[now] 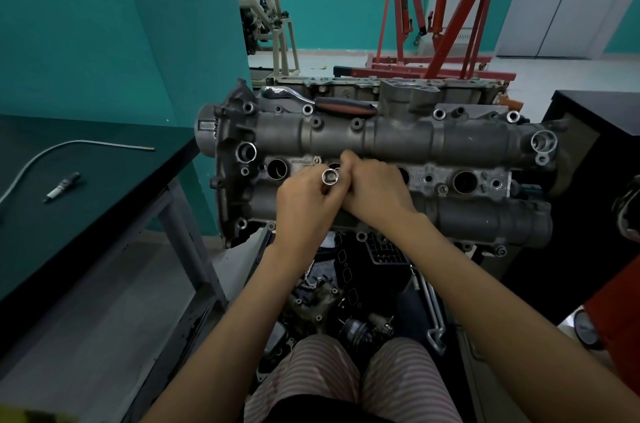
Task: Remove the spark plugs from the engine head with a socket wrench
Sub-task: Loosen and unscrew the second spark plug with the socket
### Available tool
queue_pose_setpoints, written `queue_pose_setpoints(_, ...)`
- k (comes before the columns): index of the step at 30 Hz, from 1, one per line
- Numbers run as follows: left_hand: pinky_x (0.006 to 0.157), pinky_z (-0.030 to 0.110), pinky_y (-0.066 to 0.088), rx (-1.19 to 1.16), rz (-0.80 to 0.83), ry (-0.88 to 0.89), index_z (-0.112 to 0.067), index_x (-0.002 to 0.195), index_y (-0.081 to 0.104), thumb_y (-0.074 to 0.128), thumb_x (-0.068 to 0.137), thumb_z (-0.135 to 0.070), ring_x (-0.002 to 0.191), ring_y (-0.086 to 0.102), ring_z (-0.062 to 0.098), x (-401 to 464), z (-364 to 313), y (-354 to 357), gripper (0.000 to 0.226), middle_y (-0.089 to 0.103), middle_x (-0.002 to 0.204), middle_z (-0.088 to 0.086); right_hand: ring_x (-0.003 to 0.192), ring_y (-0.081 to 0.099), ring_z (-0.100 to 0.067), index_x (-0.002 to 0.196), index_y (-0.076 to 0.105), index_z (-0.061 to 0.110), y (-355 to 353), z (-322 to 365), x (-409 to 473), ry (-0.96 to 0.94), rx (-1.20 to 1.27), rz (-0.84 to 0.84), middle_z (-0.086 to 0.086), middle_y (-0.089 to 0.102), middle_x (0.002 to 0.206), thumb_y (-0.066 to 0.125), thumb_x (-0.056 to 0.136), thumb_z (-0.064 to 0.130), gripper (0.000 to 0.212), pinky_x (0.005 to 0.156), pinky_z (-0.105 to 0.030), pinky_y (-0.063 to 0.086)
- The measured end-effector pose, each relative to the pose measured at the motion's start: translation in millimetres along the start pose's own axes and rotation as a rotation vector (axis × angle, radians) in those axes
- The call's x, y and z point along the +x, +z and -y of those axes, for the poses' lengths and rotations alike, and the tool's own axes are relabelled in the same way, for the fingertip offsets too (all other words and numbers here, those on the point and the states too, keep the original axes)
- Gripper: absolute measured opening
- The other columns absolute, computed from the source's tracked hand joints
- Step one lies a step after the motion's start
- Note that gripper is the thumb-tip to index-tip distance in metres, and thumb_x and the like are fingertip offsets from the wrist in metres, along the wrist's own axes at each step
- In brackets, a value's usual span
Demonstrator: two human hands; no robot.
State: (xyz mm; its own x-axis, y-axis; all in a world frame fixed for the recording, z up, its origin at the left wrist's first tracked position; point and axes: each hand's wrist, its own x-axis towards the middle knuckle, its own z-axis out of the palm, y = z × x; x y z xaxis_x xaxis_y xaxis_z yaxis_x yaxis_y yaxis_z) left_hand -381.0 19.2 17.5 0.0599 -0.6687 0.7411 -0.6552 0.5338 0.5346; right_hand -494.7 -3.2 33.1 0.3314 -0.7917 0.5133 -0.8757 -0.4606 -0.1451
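The grey engine head (398, 137) lies across the middle with a row of spark plug wells along its centre. My left hand (304, 201) holds a shiny socket (330, 176), its open end facing up, over the second well. My right hand (375, 190) is curled right beside it, fingers touching the socket's far side; what it holds is hidden. A ratchet wrench (318, 100) with an orange-black handle rests on the head's far edge. One removed spark plug (64, 186) lies on the dark table (104, 201) at left.
A bent metal tube (69, 147) lies on the left table. Loose engine parts and gaskets (346, 284) fill a tray below the head. A black cabinet (595, 131) stands at right, a red engine hoist (450, 24) behind.
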Motion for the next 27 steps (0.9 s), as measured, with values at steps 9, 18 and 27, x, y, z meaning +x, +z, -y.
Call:
queue_pose_setpoints(9, 0.055, 0.023, 0.023, -0.008, -0.001, -0.025, -0.012, 0.066, 0.04, 0.045, 0.087, -0.031, 0.059, 0.038, 0.015, -3.4, -2.2, 0.0, 0.028, 0.043, 0.064, 0.0, 0.07, 0.06, -0.037, 0.087, 0.029, 0.017, 1.4, 1.9, 0.0, -0.02, -0.022, -0.012, -0.016, 0.064, 0.08, 0.048, 0.088, 0.028, 0.022, 0.051, -0.031, 0.025)
queue_pose_setpoints(18, 0.052, 0.028, 0.03, -0.052, 0.013, -0.003, -0.01, 0.067, 0.036, 0.048, 0.087, -0.034, 0.055, 0.036, 0.017, -3.6, -1.5, -1.3, 0.033, 0.038, 0.059, -0.001, 0.08, 0.06, -0.032, 0.094, 0.047, 0.012, 5.4, -0.8, 0.7, -0.034, -0.138, 0.01, -0.012, 0.065, 0.089, 0.043, 0.092, 0.028, 0.016, 0.056, -0.031, 0.028)
queue_pose_setpoints(27, 0.047, 0.027, 0.023, -0.031, -0.05, 0.028, -0.013, 0.054, 0.034, 0.064, 0.087, -0.023, 0.048, 0.027, 0.013, -1.9, 1.7, -0.7, 0.045, 0.031, 0.048, -0.003, 0.08, 0.061, -0.033, 0.087, 0.055, 0.014, 0.3, 1.5, -0.4, -0.008, -0.096, 0.006, -0.012, 0.066, 0.083, 0.047, 0.086, 0.038, 0.025, 0.058, -0.03, 0.03)
